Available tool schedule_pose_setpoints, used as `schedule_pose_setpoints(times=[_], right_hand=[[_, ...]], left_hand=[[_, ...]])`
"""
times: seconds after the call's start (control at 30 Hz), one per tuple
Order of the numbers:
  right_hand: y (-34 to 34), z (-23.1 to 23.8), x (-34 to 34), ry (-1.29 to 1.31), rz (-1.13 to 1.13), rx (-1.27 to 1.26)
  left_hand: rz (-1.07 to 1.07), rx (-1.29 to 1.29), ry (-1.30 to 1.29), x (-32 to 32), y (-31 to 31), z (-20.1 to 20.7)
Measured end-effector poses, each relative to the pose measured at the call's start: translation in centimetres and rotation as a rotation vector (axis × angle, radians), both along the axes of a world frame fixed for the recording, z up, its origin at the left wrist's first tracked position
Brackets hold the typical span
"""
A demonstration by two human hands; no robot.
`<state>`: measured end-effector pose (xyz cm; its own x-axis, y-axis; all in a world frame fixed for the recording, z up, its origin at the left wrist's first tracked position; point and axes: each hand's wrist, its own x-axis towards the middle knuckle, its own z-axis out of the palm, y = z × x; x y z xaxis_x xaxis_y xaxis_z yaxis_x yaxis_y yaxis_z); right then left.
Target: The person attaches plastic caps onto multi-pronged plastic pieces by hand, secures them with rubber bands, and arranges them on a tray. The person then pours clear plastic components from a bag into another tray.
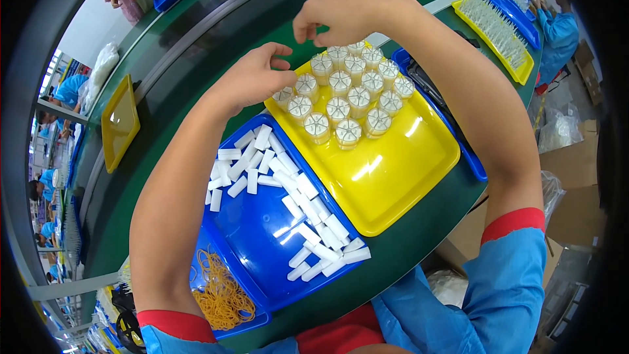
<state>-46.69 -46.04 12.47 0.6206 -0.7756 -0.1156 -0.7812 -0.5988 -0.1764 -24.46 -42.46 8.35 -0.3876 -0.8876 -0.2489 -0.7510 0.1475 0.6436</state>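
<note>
A yellow tray (373,193) holds a cluster of round, whitish cups (339,83) with star-like divided tops in its far half. My left hand (257,77) is beside the tray's far left corner, close to the cups at that end. Its fingers are loosely bent and apart, and nothing shows in them. Beyond the far edge of the cluster, my right hand (337,18) hovers with curled fingers. A gap shows between its thumb and fingers, with no object visible there. The two hands do not touch.
A blue tray (242,236) at left holds white blocks (304,187) and orange rubber bands (223,295). Another blue tray (477,165) lies partly under the yellow one. Farther off are a yellow tray (120,124), a tray of clear pieces (524,71) and a co-worker (557,36).
</note>
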Motion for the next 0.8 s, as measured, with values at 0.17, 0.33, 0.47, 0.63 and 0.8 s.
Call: schedule_pose_setpoints(times=[0.17, 0.33, 0.47, 0.63, 0.8], right_hand=[[0.7, -0.7, 0.1, 0.072, 0.051, 0.060], [-0.4, -0.3, -1.4, 0.046, -0.009, 0.013], [-1.3, -0.7, -3.9, 0.079, -0.062, -0.018], [-1.0, -1.4, -4.7, 0.082, -0.101, 0.053], [-1.7, -2.4, -6.1, 0.078, -0.091, 0.061]], left_hand=[[0.013, 0.098, 0.084, -1.7, 0.0, 0.3], [0.001, 0.036, 0.090, -2.7, -0.3, -0.4], [0.018, -0.065, 0.084, -3.0, -0.5, -0.6], [-0.024, -0.116, 0.093, -3.9, -1.1, -1.8], [-0.053, -0.151, 0.108, -5.3, -1.4, -2.7]])
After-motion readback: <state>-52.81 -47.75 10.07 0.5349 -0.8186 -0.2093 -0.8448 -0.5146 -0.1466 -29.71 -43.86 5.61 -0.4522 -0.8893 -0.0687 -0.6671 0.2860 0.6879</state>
